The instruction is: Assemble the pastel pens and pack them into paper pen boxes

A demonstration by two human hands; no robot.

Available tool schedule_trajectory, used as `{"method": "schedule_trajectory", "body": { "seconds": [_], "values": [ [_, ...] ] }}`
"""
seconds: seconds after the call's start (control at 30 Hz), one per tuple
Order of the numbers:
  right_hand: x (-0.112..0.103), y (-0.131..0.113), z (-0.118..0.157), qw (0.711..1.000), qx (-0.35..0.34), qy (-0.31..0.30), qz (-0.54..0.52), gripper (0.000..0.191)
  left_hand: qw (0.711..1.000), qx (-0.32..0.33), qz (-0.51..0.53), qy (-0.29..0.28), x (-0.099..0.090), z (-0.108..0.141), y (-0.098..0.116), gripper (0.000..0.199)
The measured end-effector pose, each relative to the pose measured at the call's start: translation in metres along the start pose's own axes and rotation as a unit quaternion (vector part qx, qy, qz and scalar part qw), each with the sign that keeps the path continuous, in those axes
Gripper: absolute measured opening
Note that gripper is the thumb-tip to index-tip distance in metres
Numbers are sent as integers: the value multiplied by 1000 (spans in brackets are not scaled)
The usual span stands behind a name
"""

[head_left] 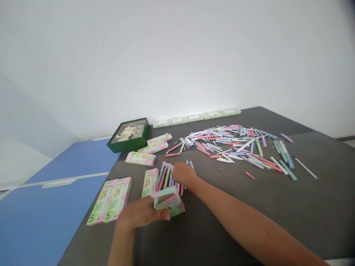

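My left hand (144,214) is closed around a small pink and green pen box (173,207). The box is tilted, with its flap up and its mouth open. Just beyond it, my right hand (183,173) is over a row of pastel pens (165,177), its fingers curled down. A light purple pen (167,165) lies crosswise against those fingers; its far end is hidden by the hand. Next to the row, another pen box (150,182) lies flat.
Two pen boxes (112,199) lie at the left edge, more (141,158) behind. A green box (129,135) holds plastic packets. Pale green boxes (195,117) line the wall. Many loose pens (230,142) are heaped at right. Blue panels (66,207) border the dark table (318,192).
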State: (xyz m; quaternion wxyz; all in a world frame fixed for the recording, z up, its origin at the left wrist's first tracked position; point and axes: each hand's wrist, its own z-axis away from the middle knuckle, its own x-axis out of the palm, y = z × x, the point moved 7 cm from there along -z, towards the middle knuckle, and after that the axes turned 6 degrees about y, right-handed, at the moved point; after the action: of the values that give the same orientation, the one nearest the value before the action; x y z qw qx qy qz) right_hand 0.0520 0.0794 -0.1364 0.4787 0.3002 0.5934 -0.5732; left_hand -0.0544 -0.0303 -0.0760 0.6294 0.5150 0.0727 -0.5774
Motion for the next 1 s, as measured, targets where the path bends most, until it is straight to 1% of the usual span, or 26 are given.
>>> {"method": "schedule_trajectory", "body": {
  "seconds": [0.1,0.2,0.3,0.6,0.8,0.9,1.0],
  "values": [
    [4,3,-1,1000,2,9,6,28,1000,-9,-3,2,-1,1,-1,51],
    [4,9,-1,1000,3,-1,11,27,1000,-4,-5,2,-1,1,0,49],
    [2,14,-3,1000,8,-10,16,27,1000,5,-3,0,0,0,1,48],
    [-6,27,-3,999,34,-18,26,28,1000,-1,-5,1,-1,1,2,47],
    [-3,15,-8,999,26,-39,19,29,1000,-10,-4,1,0,1,-1,46],
    [-4,9,-12,999,25,-36,10,30,1000,-6,-4,-1,0,-1,-2,46],
    [-10,7,-20,999,24,-22,-2,30,1000,-4,-6,-1,0,-1,-4,51]
  ]
}}
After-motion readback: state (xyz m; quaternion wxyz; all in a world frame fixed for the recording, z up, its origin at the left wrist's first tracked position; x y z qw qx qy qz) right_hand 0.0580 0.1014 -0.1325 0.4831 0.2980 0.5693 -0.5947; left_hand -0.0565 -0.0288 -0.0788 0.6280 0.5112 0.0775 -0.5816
